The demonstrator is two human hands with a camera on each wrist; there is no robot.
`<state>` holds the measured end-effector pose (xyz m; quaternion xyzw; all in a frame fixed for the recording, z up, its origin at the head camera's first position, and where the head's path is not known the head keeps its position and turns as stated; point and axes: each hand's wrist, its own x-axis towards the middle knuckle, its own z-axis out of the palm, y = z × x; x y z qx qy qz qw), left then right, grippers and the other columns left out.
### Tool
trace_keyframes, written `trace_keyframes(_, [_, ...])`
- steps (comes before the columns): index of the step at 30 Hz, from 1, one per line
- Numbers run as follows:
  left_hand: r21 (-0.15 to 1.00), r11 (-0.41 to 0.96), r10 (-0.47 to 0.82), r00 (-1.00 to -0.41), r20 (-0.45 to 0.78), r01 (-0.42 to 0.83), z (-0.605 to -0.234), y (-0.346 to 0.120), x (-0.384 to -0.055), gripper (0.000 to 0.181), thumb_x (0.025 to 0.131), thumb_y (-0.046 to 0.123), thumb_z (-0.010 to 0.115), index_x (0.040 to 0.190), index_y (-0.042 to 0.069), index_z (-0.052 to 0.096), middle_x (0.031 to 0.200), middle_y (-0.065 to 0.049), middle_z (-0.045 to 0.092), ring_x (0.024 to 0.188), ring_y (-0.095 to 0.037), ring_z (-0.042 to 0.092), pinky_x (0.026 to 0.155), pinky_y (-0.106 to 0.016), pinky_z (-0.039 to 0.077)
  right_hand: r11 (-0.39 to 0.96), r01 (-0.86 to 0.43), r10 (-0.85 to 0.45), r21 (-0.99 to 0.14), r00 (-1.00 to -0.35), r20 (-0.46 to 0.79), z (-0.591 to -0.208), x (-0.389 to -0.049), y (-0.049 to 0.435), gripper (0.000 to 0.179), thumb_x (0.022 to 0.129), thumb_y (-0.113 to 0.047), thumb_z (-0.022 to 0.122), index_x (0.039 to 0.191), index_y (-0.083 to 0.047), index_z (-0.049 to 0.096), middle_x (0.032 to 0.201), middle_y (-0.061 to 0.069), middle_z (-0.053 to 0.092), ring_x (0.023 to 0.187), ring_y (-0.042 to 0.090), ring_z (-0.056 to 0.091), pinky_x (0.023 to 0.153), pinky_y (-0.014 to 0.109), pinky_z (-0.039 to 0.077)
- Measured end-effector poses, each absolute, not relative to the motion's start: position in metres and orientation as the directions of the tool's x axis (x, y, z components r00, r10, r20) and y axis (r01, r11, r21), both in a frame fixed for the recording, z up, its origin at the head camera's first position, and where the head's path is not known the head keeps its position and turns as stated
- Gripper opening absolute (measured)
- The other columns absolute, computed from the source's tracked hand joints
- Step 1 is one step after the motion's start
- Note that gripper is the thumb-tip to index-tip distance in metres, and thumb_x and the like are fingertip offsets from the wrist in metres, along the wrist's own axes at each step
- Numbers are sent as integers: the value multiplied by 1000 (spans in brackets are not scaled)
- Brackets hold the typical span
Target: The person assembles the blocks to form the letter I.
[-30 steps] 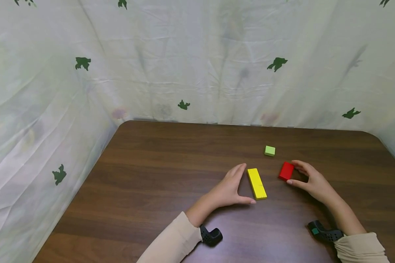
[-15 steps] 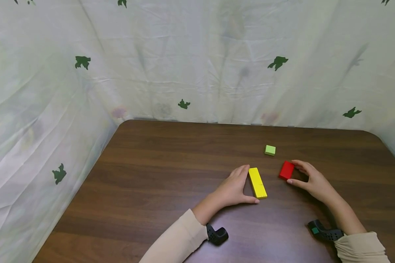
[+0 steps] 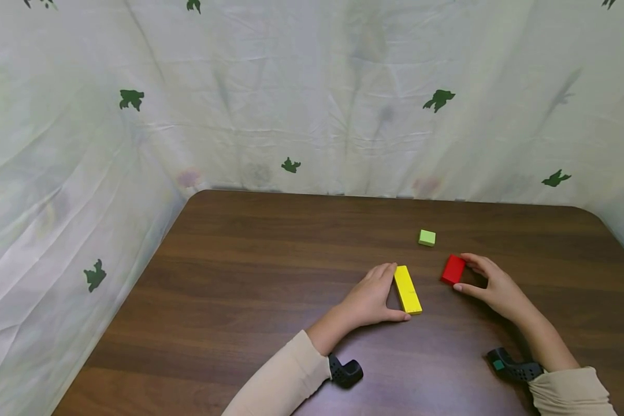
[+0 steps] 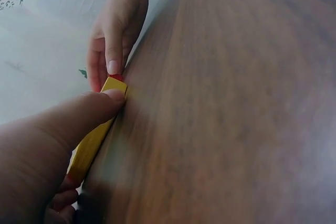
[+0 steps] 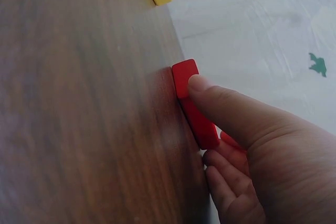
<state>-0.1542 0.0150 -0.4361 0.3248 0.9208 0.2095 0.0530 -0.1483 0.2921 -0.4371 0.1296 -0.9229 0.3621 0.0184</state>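
A long yellow block (image 3: 408,290) lies flat on the table, and my left hand (image 3: 369,297) pinches it lengthwise. In the left wrist view the thumb presses the near end of the yellow block (image 4: 93,142), with the fingertips at its far end. To the right, a shorter red block (image 3: 453,270) rests on the wood between the thumb and fingers of my right hand (image 3: 494,289). The right wrist view has that thumb against one end of the red block (image 5: 194,111) and fingers at the other, partly hidden.
A small light green block (image 3: 427,238) sits beyond the other two, farther back on the brown wooden table (image 3: 249,248). Behind the table hangs a pale curtain (image 3: 312,104) with green leaf-like shapes. Black wrist devices (image 3: 346,373) are worn on both arms.
My left hand has shifted slightly right, from just beside the yellow block to gripping it at its ends. The right hand and the red block stay in place.
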Motion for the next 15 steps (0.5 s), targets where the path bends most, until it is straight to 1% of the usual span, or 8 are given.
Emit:
trace_keyframes(8, [466,689,616,-787,26,555,-433,13,-154,99,70,51,69,141,2,21,141,-9,29,128,-21,27,101,-29,27,700,-263,-232,-664,-963,137,-438,-148,292,66,78,-23,71,128,6,37,122,26,41,110,43,41,86,54,33])
trace_keyframes(15, [474,659,632,-772,74,584,-427,11,-153,98,69,50,71,141,2,23,140,-10,29,128,-21,26,102,-28,25,703,-260,-230,-662,-964,134,-437,-147,292,67,78,-23,71,128,6,37,123,26,40,110,43,41,86,55,33])
